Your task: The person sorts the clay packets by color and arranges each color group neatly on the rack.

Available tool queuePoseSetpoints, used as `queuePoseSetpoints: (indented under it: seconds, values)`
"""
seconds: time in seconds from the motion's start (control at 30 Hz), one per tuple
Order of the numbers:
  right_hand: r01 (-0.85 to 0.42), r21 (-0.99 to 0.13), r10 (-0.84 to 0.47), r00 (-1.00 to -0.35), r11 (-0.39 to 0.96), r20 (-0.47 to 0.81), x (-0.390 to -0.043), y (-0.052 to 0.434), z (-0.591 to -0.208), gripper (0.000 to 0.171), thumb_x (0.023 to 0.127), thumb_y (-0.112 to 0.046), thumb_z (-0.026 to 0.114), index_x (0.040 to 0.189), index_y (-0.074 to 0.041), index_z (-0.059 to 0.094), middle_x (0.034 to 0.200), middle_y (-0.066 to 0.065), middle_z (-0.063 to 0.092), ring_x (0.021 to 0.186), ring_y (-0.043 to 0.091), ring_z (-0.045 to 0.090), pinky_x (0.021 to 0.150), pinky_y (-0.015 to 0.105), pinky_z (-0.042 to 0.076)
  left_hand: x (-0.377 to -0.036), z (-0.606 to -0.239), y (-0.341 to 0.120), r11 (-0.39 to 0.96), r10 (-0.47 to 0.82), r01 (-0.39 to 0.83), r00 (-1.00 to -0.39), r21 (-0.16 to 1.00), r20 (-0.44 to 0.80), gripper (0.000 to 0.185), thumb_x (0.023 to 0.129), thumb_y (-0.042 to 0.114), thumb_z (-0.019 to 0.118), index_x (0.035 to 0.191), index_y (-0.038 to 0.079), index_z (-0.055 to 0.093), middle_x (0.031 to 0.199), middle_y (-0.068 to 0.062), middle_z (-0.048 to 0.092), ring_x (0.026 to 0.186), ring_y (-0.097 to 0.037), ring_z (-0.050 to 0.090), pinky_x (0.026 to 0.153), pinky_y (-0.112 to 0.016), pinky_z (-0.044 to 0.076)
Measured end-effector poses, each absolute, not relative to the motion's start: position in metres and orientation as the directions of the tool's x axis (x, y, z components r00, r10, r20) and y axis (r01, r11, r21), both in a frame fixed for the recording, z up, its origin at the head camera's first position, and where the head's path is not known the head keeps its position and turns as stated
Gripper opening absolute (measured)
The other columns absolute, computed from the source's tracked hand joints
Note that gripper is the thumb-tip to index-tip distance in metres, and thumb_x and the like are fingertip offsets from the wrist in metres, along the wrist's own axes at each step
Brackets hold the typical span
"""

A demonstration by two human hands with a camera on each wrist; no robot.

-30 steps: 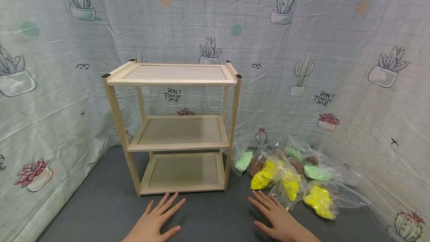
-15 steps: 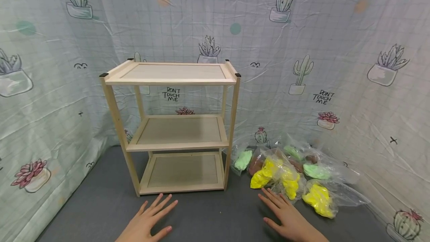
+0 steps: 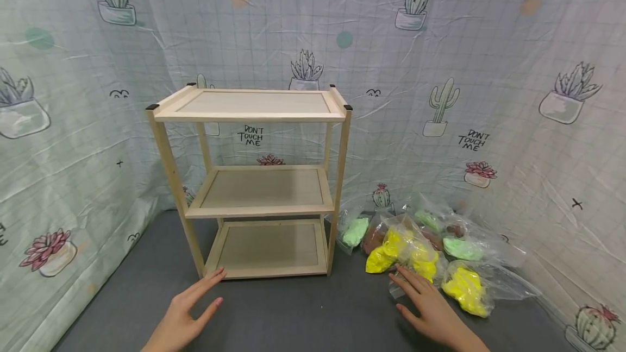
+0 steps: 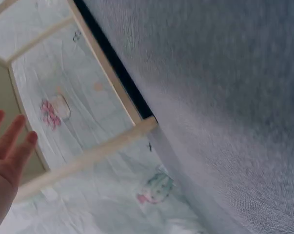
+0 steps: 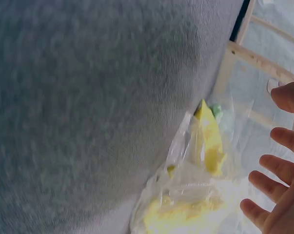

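A three-tier wooden shelf stands on the grey floor, its boards bare. My left hand is open, fingers straight, fingertips at the front left corner of the bottom board; in the left wrist view the left hand hovers by the shelf frame. My right hand is open with spread fingers, reaching at a clear bag of yellow clay. In the right wrist view the fingers hover just off the yellow bag.
Right of the shelf lies a heap of clear bags: green clay, brown clay, more green and another yellow bag. A cactus-print cloth walls in the back and both sides.
My left hand has slid left and forward to the shelf's bottom front corner. My right hand has moved right and forward up to the yellow bags.
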State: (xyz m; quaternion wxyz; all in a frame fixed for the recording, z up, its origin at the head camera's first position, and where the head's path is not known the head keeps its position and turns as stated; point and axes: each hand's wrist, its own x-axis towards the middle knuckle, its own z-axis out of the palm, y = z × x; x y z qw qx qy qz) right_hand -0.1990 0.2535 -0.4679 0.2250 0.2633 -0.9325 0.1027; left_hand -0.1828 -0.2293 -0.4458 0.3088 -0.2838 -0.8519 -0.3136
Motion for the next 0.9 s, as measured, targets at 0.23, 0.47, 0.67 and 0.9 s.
queuePoseSetpoints:
  seconds: [0.23,0.47,0.67,0.9]
  values:
    - [-0.553,-0.036,-0.441,-0.7,0.832,0.562,-0.204,0.262,-0.459,0.068,0.066,-0.017,0.077,0.127,-0.02,0.048,0.129,0.012,0.048,0.109,0.028,0.052,0.076,0.044,0.046,-0.189,-0.436,-0.251,0.547,0.09,0.669,-0.644,0.503,0.76,0.052,0.069,-0.017,0.064,0.118,-0.002,0.055,0.118,0.004,0.059,0.105,0.006,0.054,0.083,-0.006,0.04]
    - [-0.584,-0.044,-0.43,-0.645,0.811,0.631,-0.204,0.269,-0.447,0.057,0.072,-0.017,0.073,0.125,-0.017,0.052,0.126,0.011,0.05,0.107,0.024,0.05,0.075,0.043,0.046,-0.2,-0.43,-0.267,0.413,-0.013,0.771,-0.528,0.485,0.849,0.043,0.068,-0.027,0.056,0.11,-0.018,0.052,0.113,-0.012,0.061,0.097,-0.006,0.06,0.075,-0.01,0.046]
    - [-0.615,-0.018,-0.414,-0.552,0.788,0.723,-0.206,0.273,-0.44,0.048,0.092,-0.045,0.032,0.119,-0.014,0.057,0.12,0.01,0.055,0.101,0.022,0.053,0.075,0.039,0.041,-0.204,-0.422,-0.272,0.352,-0.209,0.694,-0.595,0.628,0.776,0.036,0.076,-0.025,0.05,0.111,-0.018,0.05,0.106,0.003,0.064,0.089,-0.003,0.062,0.069,-0.011,0.047]
    - [-0.579,-0.033,-0.344,-0.528,0.815,0.777,-0.214,0.27,-0.432,0.05,0.093,-0.045,0.031,0.106,-0.009,0.064,0.106,0.009,0.06,0.091,0.02,0.054,0.072,0.036,0.039,-0.231,-0.442,-0.29,0.095,-0.336,0.7,-0.647,0.708,0.685,0.035,0.084,-0.012,0.049,0.118,-0.014,0.046,0.104,-0.002,0.065,0.087,-0.008,0.065,0.066,-0.017,0.05]
